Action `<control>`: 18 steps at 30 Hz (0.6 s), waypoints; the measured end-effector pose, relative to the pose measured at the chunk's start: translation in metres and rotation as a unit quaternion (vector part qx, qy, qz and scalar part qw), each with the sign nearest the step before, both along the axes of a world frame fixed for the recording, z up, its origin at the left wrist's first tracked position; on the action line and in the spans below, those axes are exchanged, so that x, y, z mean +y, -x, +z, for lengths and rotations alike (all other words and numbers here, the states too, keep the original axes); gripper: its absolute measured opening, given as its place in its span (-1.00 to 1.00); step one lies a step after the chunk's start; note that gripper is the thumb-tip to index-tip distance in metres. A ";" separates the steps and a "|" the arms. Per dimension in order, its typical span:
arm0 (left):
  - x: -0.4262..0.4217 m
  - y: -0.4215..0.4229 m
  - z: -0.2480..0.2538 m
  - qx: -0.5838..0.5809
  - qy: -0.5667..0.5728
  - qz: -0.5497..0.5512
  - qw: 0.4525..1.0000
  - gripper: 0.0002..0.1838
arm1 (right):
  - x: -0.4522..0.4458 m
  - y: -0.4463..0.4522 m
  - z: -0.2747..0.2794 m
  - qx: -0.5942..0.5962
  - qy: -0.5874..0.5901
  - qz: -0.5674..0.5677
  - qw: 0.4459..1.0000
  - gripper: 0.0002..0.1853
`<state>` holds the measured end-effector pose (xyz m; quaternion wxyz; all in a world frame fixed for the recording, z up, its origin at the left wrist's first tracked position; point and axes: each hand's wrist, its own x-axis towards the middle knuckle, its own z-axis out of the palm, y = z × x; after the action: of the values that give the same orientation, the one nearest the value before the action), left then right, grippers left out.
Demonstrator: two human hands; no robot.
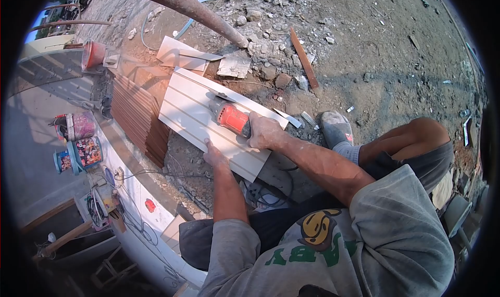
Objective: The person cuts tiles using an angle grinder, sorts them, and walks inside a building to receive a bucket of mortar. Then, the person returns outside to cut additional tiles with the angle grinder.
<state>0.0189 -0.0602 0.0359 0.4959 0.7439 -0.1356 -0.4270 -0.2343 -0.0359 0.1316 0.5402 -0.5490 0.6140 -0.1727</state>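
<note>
A long pale tile (190,107) with brown lines along it lies slanted in front of me. My right hand (264,131) is wrapped around the rear of a red angle grinder (233,119), whose dark head is over the tile near its far long edge. I cannot make out whether the disc touches the tile. At the near long edge, my left hand (216,155) grips the tile, one finger stretched over its top and the others out of sight. Beside the tile at the left stands a stack of reddish-brown ribbed tiles (136,117).
Tile offcuts (183,53) and a brown strip (304,57) lie on rubble-strewn ground. A rusty pole (198,13) slants across the top. At the left are a red bucket (93,54), paint-spattered buckets (89,152) and loose cables (143,229) along a white ledge.
</note>
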 end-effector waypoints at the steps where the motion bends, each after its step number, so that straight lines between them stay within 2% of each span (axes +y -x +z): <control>1: 0.000 0.001 0.002 0.001 -0.003 0.003 1.000 -0.18 | 0.000 0.000 0.001 0.001 -0.003 0.002 1.000 -0.34; 7: -0.002 -0.006 -0.009 -0.039 -0.006 0.000 0.999 -0.19 | 0.002 0.001 -0.002 0.013 0.006 0.011 1.000 -0.31; 10: 0.001 0.006 0.007 -0.034 -0.007 -0.009 0.999 -0.19 | 0.003 0.001 -0.001 0.023 -0.002 0.010 1.000 -0.31; 18: -0.001 0.000 -0.001 -0.042 -0.020 0.005 0.999 -0.19 | 0.006 0.003 0.002 0.023 -0.006 0.011 1.000 -0.34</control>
<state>0.0189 -0.0613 0.0352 0.4768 0.7716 -0.1439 -0.3957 -0.2373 -0.0299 0.1339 0.5314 -0.5559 0.6212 -0.1506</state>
